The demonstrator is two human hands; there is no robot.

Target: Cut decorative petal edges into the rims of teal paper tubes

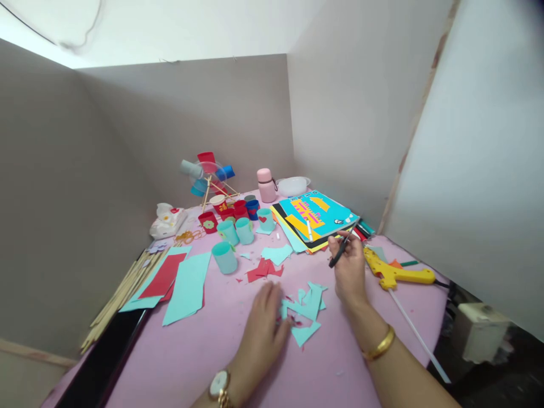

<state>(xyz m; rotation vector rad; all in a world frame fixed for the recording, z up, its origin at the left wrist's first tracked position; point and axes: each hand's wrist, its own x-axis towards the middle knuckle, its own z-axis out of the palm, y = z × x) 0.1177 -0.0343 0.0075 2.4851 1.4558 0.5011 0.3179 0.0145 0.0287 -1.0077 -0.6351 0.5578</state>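
Note:
In my right hand (pixel 350 266) is a pair of black-handled scissors (pixel 338 254), raised above the right side of the table, with the blades pointing away from me. My left hand (pixel 266 317) lies low over the table, fingers stretched forward and thumb apart. Its thumb and fingertips touch or nearly touch a loose pile of light-blue paper scraps (pixel 312 303), with small dark red bits among them. Just beyond are red paper scraps (pixel 264 270) and a light-blue paper piece (pixel 277 254). Whether a tiny bit lies under my left fingers is hidden.
Light-blue paper cups (pixel 224 258) and red cups (pixel 208 222) stand mid-table before a cup wheel (pixel 208 173) and pink bottle (pixel 267 186). Paper sheets (pixel 187 289) and sticks (pixel 117 294) lie left. A yellow glue gun (pixel 397 273) and blue book (pixel 325 212) are right.

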